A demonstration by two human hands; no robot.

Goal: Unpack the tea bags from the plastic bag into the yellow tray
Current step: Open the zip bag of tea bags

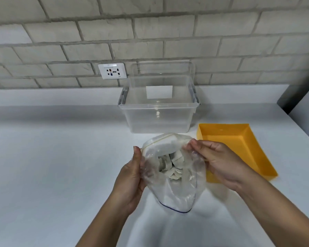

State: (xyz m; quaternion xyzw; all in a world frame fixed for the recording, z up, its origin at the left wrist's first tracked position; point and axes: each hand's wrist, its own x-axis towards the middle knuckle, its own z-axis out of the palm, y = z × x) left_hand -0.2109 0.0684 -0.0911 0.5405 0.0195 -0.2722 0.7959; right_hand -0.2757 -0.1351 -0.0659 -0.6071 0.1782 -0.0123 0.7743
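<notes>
A clear zip-top plastic bag (175, 189) is held above the white counter, its mouth pulled wide. Several pale tea bags (169, 164) lie bunched inside it. My left hand (132, 177) grips the bag's left rim, thumb on the outside. My right hand (219, 161) pinches the right rim between thumb and fingers. The yellow tray (239, 139) sits just right of the bag, partly behind my right hand, and nothing shows inside it.
A clear plastic storage box (157, 118) stands behind the bag against the grey brick wall. A white power socket (112, 71) is on the wall to its left. The counter (52, 157) stretches leftward; its right edge drops off beyond the tray.
</notes>
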